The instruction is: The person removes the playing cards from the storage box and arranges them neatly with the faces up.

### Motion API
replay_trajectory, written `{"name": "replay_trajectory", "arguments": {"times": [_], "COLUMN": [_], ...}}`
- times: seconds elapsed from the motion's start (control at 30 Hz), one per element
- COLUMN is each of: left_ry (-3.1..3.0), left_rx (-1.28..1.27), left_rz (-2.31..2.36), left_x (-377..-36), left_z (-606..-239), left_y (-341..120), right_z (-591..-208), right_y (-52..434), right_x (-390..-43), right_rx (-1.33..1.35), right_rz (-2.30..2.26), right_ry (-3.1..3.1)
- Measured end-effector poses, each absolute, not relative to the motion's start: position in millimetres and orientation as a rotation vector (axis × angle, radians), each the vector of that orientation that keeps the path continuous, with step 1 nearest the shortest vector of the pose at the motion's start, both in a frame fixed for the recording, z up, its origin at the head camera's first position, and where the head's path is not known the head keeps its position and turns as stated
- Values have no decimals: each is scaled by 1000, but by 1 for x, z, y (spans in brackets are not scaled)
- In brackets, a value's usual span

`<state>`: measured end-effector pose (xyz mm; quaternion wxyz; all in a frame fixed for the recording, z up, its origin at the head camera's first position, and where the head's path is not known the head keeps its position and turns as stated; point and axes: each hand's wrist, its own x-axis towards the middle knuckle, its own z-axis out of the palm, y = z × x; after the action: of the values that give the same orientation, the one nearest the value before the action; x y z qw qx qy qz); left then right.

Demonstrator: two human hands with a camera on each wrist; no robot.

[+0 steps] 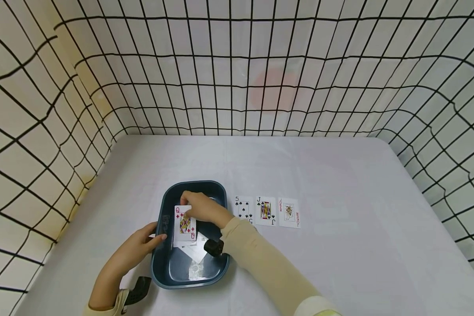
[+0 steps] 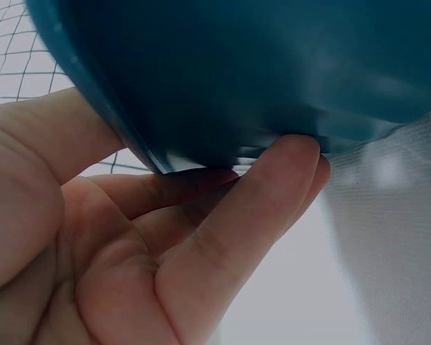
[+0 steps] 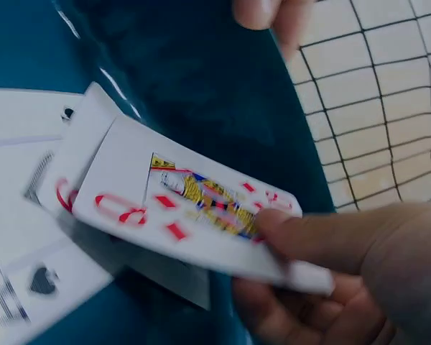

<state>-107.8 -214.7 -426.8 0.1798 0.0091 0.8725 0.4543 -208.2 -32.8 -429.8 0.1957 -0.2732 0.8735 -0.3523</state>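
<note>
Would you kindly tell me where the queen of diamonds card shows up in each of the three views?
Head: queen of diamonds lies left of centre, low in the picture, held over the blue tray by the right hand.
Left wrist: not in it; only the tray's underside and the left hand show.
Right wrist: centre, tilted, pinched at its right end.
Shared landmark: the blue tray.

five of spades (image 1: 242,207) | jack (image 1: 265,211) | joker (image 1: 289,213) | table (image 1: 339,184)
</note>
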Motion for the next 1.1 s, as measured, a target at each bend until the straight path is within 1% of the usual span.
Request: {"name": "replay_trajectory", "arguments": {"times": [0.2,0.43,0.63,0.77,1.1], "left_ry": [2472,2487,2495,2502,2484], "left_rx": [21,5,-5,-5,-8], "left_rz": [1265,1256,1243,1233,1243], "left_x": [-108,-108,-108,-108,-108], "left_z": [-426,-426,-425,-424,-425], "left_y": [-215,-214,-212,-212,-212], "right_z": [-420,-406,-405,-411,-442], "right_y": [-15,27,83,126,222], "right_x": [-217,-226,-229,-227,-217], "right_rx": [-769,-763,-728,-689,-350], "right_rz": [-1179,-1426,-1489,-1474,-1437], "right_ry": [2396,2307,2333,2417,2530]}}
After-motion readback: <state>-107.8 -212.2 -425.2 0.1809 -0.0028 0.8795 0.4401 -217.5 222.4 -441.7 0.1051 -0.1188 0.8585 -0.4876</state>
